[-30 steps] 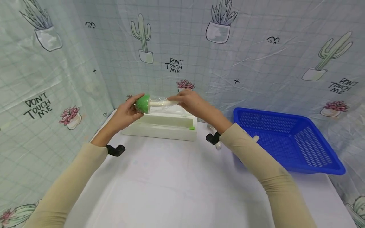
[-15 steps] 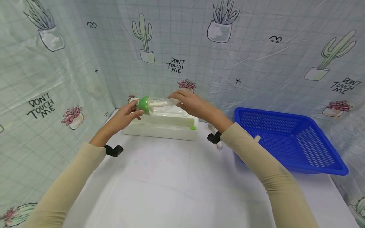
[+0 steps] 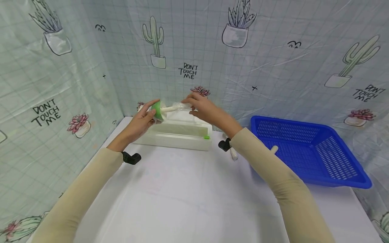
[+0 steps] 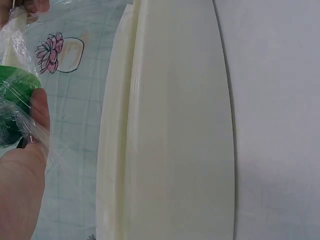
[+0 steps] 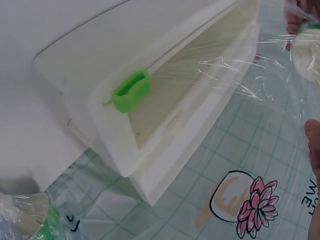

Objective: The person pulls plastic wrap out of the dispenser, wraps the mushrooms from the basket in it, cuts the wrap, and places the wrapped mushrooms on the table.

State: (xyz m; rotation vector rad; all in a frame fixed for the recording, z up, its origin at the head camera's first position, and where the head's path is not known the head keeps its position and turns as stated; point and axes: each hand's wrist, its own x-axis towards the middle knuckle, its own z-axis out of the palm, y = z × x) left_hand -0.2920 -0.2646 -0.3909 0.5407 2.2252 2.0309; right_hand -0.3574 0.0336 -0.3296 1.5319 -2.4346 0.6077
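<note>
While film-wrapped green head [image 3: 157, 110] was gripped by left hand [image 3: 140, 123], pale handle [image 3: 169, 109] by right hand [image 3: 206, 108], near white box [image 3: 171, 143]

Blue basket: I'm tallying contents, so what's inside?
A pale stick's end shows inside the basket; the right sleeve covers the near left part, so anything there is hidden.

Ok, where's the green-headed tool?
Left of centre in the head view, the green-headed tool is in the left hand, its handle toward the right hand.
</note>
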